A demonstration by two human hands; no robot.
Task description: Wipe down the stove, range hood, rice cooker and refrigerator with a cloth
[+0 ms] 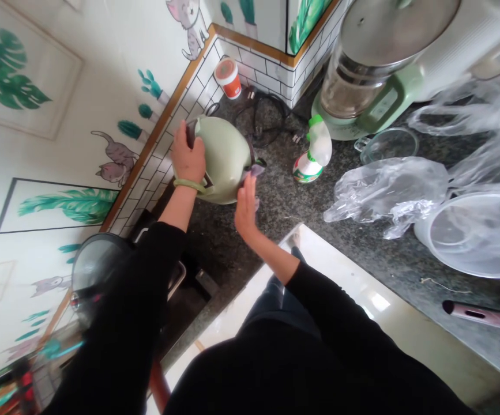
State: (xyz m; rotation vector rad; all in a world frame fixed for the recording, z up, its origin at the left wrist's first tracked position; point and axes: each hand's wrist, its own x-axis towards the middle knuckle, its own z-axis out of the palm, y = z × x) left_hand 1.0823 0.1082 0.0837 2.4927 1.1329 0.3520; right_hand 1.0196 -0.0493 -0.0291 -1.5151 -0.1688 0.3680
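on counter (232,248), 11 o'clock of centre: green kettle (222,151), tilted. left hand (188,158) curled round its 9 o'clock side. right hand (246,207) near flat, pressing purple cloth (257,170) at 4 o'clock. shell looks rigid, smooth, probably slippery; safest grip likely handle side.

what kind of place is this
Most likely a home kitchen: a speckled stone counter backed by white wall tiles, a blender-like appliance standing on it, and a green kettle gripped by the left hand.
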